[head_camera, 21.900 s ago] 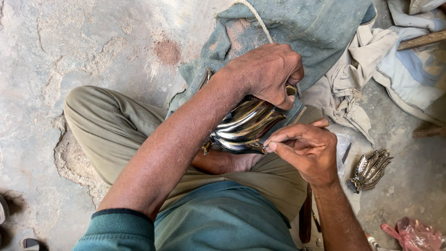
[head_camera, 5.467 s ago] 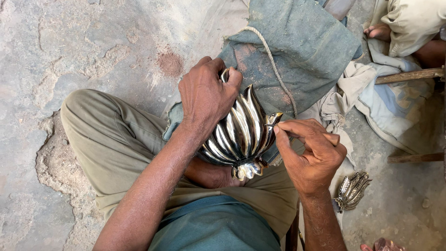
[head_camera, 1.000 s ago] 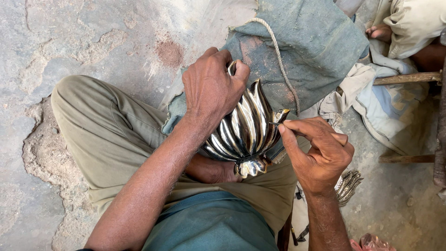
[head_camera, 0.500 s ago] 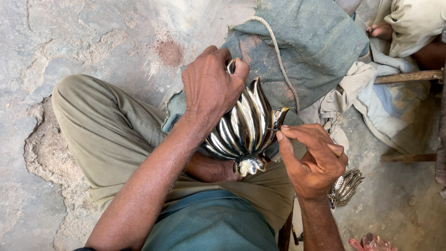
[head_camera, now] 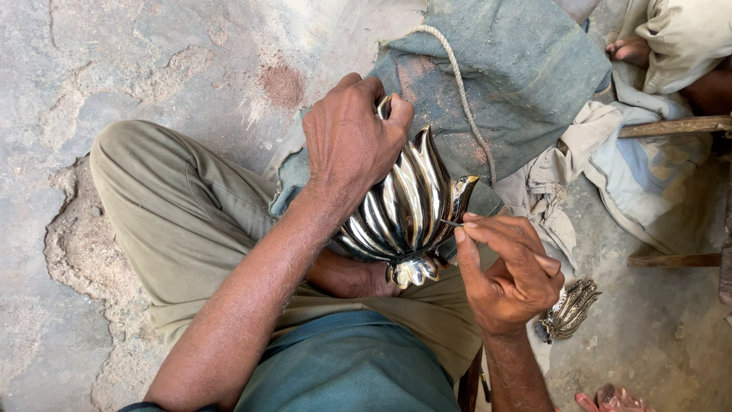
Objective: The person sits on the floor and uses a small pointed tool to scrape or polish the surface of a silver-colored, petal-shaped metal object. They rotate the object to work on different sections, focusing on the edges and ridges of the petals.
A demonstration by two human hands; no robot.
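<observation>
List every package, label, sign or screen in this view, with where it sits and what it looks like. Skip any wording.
No labels, signs or screens show.
Sack: on the ground beyond the hands, grey-green cloth, a pale rope across it.
Pink wrapper: bottom right edge, crumpled, partly cut off; cannot tell what it holds.

Soft, even daylight filled the scene, brightest toward twelve o'clock on the concrete floor [head_camera: 152, 61]. Shadows were faint and short. Sharp glare streaked the polished fluted metal piece [head_camera: 408, 206] at centre. Focus was crisp throughout, with slight wide-angle stretching at the edges.
</observation>
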